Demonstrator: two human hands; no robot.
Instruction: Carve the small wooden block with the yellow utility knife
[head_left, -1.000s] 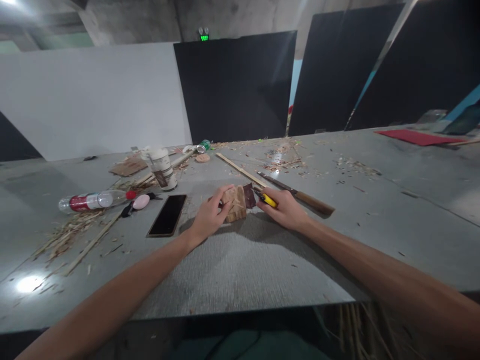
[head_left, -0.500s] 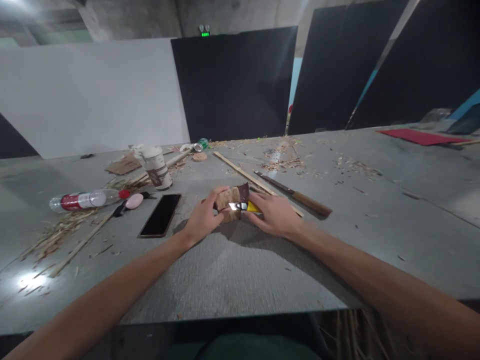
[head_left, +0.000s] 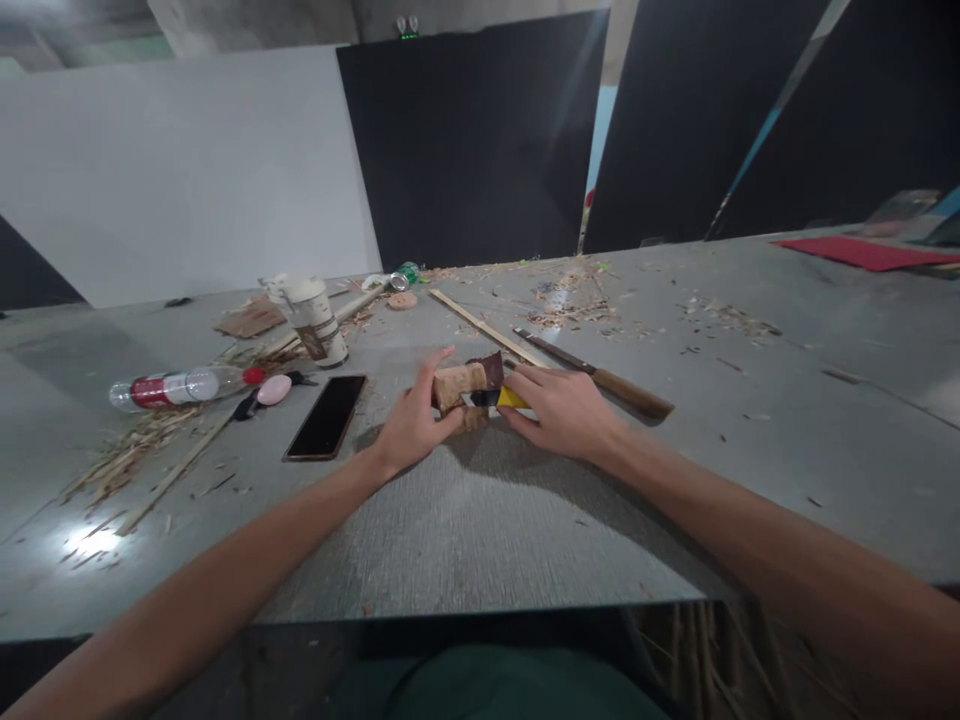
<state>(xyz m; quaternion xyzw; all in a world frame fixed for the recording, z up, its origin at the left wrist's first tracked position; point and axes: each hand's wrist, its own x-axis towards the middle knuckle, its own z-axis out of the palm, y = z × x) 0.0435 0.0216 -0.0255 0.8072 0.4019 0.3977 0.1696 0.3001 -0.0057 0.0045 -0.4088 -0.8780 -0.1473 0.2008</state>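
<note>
Close to the front of the table, my left hand (head_left: 411,425) grips a short brown carved piece (head_left: 459,384) that looks like wood or bamboo. Its thumb presses the near side while the index finger is lifted off the top. My right hand (head_left: 559,410) is closed around a yellow utility knife (head_left: 511,398), with the blade pointing left and lying against the brown piece. A dark, rough patch shows at the piece's upper right end. Just beyond my right hand lie a long knife with a wooden handle (head_left: 630,393) and a light bamboo strip (head_left: 480,325).
Left on the grey table (head_left: 450,540) are a black phone (head_left: 327,418), a plastic bottle (head_left: 180,387), a pink oval object (head_left: 274,390) and a paper cup (head_left: 315,320). Wood shavings (head_left: 574,305) are scattered about. A green can (head_left: 406,276) lies farther back; a red sheet (head_left: 862,252) is at right.
My left index finger has lifted off the brown piece. The knife blade has turned and looks darker. The whole view has shifted slightly.
</note>
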